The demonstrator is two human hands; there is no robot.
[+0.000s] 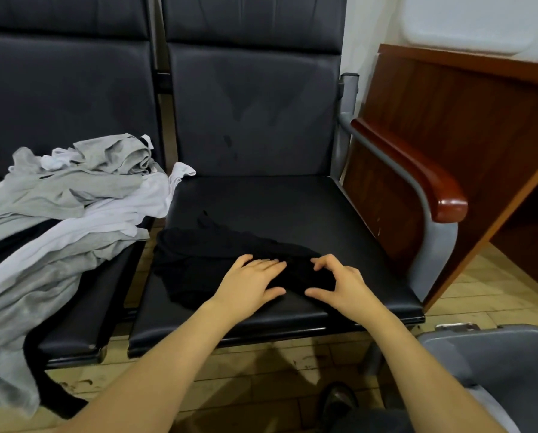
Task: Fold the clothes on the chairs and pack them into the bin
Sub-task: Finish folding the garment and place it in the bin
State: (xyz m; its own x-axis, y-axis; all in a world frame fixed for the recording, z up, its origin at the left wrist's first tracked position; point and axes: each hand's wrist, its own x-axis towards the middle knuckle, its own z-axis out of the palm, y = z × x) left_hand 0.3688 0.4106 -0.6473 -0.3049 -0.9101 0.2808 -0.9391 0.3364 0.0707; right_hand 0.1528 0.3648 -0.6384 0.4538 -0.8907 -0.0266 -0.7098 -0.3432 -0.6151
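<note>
A black garment (199,260) lies crumpled on the front half of the right chair's seat (292,201). My left hand (249,282) presses flat on the garment with straight fingers. My right hand (336,285) sits just to its right, fingers and thumb curved over the garment's right end as if pinching the cloth. A heap of grey and white clothes (61,207) covers the left chair and hangs over its front edge. The grey bin (492,367) stands on the floor at the lower right, its inside mostly out of view.
A wooden armrest (417,170) borders the right chair. Behind it stands a brown wooden desk (467,114). A narrow gap separates the two seats. Tiled floor (230,376) shows below, with a dark shoe (339,401) near the bottom.
</note>
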